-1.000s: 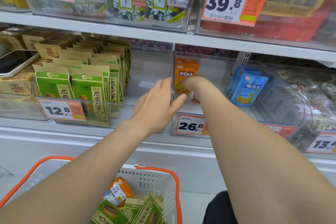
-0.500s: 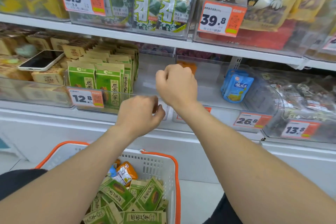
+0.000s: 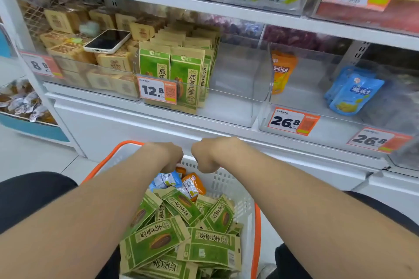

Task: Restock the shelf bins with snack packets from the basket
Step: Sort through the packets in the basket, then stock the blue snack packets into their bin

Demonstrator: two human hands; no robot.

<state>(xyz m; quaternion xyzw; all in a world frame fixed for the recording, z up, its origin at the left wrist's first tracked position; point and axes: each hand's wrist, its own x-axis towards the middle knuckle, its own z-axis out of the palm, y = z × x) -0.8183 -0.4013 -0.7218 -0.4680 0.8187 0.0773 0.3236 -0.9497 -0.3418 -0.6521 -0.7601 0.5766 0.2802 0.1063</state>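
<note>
Both of the person's arms reach down over the far end of the basket (image 3: 257, 233), a white one with an orange rim sitting below the shelf. The left hand (image 3: 166, 156) and right hand (image 3: 205, 156) hang close together, backs up and fingers curled downward out of sight, so I cannot tell whether either one pinches anything. Just under the left hand's fingers lie a blue packet (image 3: 166, 180) and an orange packet (image 3: 193, 182); whether the fingers touch them I cannot tell. The rest of the basket is heaped with green packets (image 3: 158, 240) lying at all angles.

On the shelf above, a clear bin (image 3: 238, 79) holds rows of standing green packets (image 3: 188, 75) along its left side, behind a 12.8 price tag (image 3: 157, 89). The next bin (image 3: 306, 88) to the right has one orange pouch (image 3: 281, 72) upright against its left wall and blue pouches (image 3: 353, 93) leaning well apart on the right. A phone (image 3: 107, 41) lies face up on tan boxes (image 3: 113, 61) further left.
</note>
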